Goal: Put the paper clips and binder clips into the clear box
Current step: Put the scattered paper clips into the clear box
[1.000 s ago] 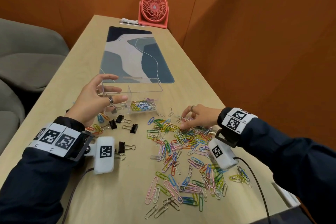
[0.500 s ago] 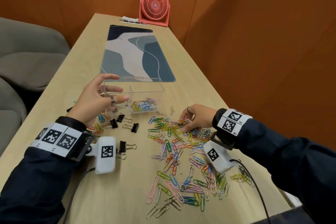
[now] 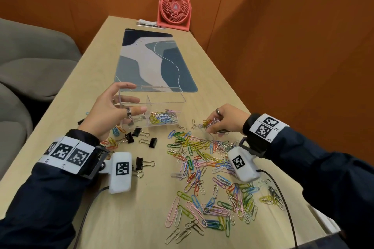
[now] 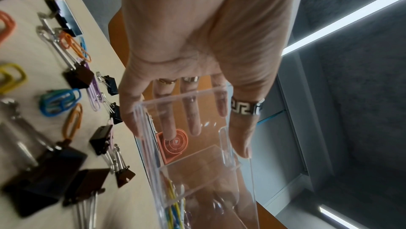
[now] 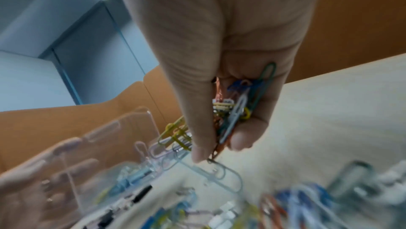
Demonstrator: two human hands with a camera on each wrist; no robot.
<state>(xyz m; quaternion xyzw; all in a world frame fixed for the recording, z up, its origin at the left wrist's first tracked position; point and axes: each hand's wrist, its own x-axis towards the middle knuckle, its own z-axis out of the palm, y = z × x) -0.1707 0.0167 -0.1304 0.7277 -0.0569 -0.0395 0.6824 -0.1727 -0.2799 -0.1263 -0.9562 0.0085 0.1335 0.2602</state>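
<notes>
The clear box (image 3: pixel 169 105) stands mid-table with a divider; its right compartment holds coloured paper clips (image 3: pixel 164 118). My left hand (image 3: pixel 131 101) is at the box's left end with fingers straight and spread, touching its walls; the left wrist view shows the left hand (image 4: pixel 186 128) partly behind the clear wall (image 4: pixel 197 172). Just right of the box, my right hand (image 3: pixel 210 127) pinches a bunch of paper clips (image 3: pixel 208 122) slightly above the table. In the right wrist view the right hand (image 5: pixel 215 149) clasps that bunch (image 5: pixel 232 111). Black binder clips (image 3: pixel 152 142) lie near the box.
A wide scatter of coloured paper clips (image 3: pixel 202 157) covers the near right of the wooden table (image 3: pixel 141 198). A blue desk mat (image 3: pixel 153 60) and a pink fan (image 3: pixel 175 9) lie beyond the box. An orange wall (image 3: pixel 293 66) runs along the right; a grey sofa (image 3: pixel 30 56) is left.
My right hand has closed its fingers on a bunch of paper clips at the pile's far edge and risen a little. The left hand has stayed at the box.
</notes>
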